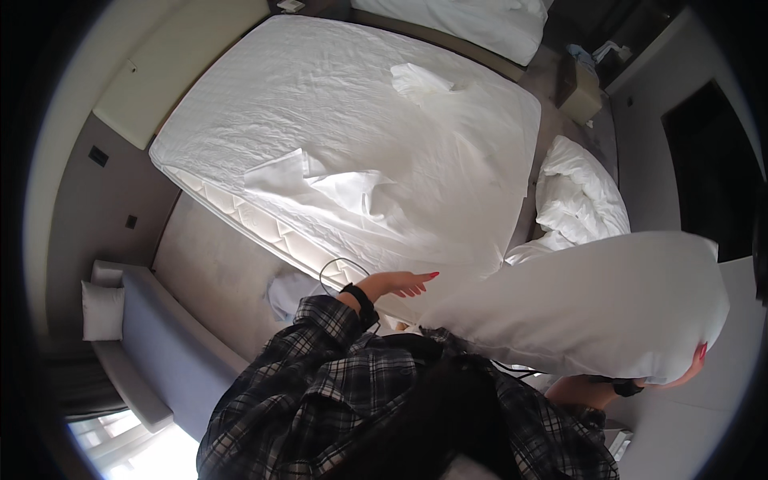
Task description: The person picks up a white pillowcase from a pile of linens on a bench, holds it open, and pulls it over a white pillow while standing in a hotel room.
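Extends the left hand (400, 284) rightward from a bent elbow, back upward, with loosely straight, slightly parted fingers closed on nothing. Stretches the right hand (686, 374) low to the side, partly hidden, curling its fingers around the outer end of a white pillow (592, 308). Has the pillow spanning between both sets of fingers, with its inner end just beside the left fingertips; cannot tell whether touching. Faces a white-covered mattress (320, 88) beyond the left fingers and a bunched duvet (580, 196) ahead of the right ones.
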`<action>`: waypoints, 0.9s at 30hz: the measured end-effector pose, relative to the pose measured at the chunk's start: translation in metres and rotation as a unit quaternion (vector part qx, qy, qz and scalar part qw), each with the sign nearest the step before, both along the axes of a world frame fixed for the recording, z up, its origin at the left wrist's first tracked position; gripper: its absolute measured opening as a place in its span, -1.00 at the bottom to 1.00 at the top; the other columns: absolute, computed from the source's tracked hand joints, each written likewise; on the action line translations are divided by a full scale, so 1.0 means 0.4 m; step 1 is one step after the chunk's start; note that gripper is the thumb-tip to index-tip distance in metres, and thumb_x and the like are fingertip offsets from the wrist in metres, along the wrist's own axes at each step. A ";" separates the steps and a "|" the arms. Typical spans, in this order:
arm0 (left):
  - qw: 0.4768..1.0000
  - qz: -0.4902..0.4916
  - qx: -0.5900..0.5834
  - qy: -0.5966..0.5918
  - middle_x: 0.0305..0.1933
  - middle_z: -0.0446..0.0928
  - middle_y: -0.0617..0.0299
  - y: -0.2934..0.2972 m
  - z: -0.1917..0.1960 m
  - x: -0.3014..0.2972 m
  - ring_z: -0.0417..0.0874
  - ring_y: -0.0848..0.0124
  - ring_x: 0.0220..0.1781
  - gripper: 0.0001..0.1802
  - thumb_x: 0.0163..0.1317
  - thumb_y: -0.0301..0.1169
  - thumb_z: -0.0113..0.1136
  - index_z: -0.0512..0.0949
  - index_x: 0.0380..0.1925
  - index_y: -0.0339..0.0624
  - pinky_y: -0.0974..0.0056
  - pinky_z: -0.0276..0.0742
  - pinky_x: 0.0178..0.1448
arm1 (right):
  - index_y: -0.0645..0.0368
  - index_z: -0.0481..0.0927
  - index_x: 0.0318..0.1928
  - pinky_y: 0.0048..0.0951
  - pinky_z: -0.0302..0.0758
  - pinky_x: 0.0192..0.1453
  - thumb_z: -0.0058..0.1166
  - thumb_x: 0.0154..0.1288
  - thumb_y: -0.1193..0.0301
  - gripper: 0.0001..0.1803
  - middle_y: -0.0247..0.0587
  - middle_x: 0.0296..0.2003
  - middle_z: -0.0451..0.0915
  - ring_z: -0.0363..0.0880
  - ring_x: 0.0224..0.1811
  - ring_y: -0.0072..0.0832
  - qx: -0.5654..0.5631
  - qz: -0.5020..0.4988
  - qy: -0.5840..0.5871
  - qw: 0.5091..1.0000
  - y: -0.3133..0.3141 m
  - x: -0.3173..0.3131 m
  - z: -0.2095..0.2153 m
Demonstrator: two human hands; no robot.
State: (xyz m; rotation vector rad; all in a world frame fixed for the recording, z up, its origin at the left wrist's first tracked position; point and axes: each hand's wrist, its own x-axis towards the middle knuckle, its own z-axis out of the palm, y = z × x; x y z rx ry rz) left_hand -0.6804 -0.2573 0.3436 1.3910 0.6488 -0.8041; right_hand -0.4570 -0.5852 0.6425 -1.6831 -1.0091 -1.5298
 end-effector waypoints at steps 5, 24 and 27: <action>0.990 0.081 -0.117 -0.008 0.24 0.24 -0.10 0.055 0.010 0.020 0.25 0.13 0.28 0.08 -0.04 0.51 -0.38 0.27 0.19 -0.20 0.15 0.18 0.30 | 0.37 0.36 0.02 -0.23 0.48 -0.07 -0.08 0.17 0.09 -0.41 0.07 -0.08 0.46 0.51 -0.10 -0.19 0.040 0.040 -0.017 0.998 0.293 -0.040 0.080; 0.721 0.594 0.273 -0.231 -0.10 0.49 0.11 1.037 -0.026 -0.249 0.54 0.27 -0.13 -0.39 0.19 -0.04 0.05 0.34 0.04 -0.35 0.21 0.44 -0.06 | 0.23 0.52 -0.05 -0.35 0.42 -0.12 -0.16 0.32 0.29 -0.66 -0.11 -0.33 0.53 0.49 -0.28 -0.30 -0.309 -0.057 0.466 0.827 0.803 0.405 -0.438; 0.814 0.367 0.448 -0.042 -0.18 0.55 -0.01 1.066 -0.184 -0.384 0.55 0.13 -0.13 -0.53 0.16 -0.12 0.09 0.48 -0.13 -0.34 0.18 0.41 -0.03 | 0.33 0.43 0.00 -0.24 0.36 0.06 -0.06 0.27 0.28 -0.59 0.06 -0.05 0.45 0.41 0.02 -0.13 -0.601 -0.157 0.344 0.704 0.827 0.255 -0.719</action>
